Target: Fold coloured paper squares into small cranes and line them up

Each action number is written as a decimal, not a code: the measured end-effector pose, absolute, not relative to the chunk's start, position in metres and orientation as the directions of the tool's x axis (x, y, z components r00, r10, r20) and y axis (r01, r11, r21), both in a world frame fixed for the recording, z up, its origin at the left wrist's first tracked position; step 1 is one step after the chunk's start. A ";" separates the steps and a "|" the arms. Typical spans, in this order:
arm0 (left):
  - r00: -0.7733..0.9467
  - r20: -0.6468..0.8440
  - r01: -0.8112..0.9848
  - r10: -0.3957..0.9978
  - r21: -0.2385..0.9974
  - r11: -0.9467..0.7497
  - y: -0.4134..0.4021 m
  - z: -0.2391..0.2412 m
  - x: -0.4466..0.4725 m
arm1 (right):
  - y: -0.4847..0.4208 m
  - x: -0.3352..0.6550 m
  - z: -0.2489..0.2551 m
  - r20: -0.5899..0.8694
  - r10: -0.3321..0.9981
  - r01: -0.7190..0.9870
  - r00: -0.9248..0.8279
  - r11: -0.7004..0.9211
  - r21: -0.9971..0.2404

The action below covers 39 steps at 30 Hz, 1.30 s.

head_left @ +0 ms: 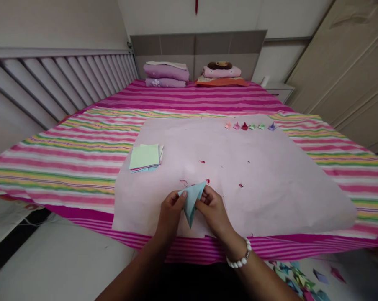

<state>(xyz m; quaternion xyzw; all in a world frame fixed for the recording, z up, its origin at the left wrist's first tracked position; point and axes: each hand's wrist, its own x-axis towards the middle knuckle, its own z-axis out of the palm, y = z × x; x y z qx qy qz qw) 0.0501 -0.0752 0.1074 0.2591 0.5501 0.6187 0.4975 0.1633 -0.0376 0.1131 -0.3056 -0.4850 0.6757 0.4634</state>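
A light blue sheet of origami paper point(193, 195), folded into a pointed triangular shape, is held between my two hands near the front of a large pale paper sheet point(270, 196). My left hand point(173, 205) pinches its left side, with the thumb lying on top. On the other side my right hand point(211, 205) grips the right edge, its thumb close to an open fold; some of its fingers are hidden behind the paper. One point of the blue paper hangs down between the hands.
A stack of coloured square papers point(145, 156) lies to the left. Several small folded paper pieces point(245, 126) form a row at the far right. Red paper scraps point(201, 161) dot the sheet. More folded pieces point(297, 278) lie on the floor at lower right.
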 end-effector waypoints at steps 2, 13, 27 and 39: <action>-0.444 -0.149 -0.162 0.883 0.983 0.084 -0.074 0.107 0.048 | -0.037 0.163 0.113 0.057 0.937 -0.283 -0.345 -0.046 -0.958; -0.262 0.016 0.334 0.965 0.940 0.076 -0.080 0.120 0.048 | -0.035 0.168 0.113 0.291 0.919 0.193 -0.264 0.346 -0.918; -0.221 0.107 0.599 0.969 0.799 0.048 -0.067 0.112 0.036 | -0.022 0.174 0.100 0.324 0.917 0.141 -0.234 0.362 -0.922; -0.133 -0.403 -0.218 0.905 0.903 0.370 -0.066 0.119 0.020 | -0.016 0.181 0.099 0.217 0.923 -0.106 -0.318 0.193 -0.975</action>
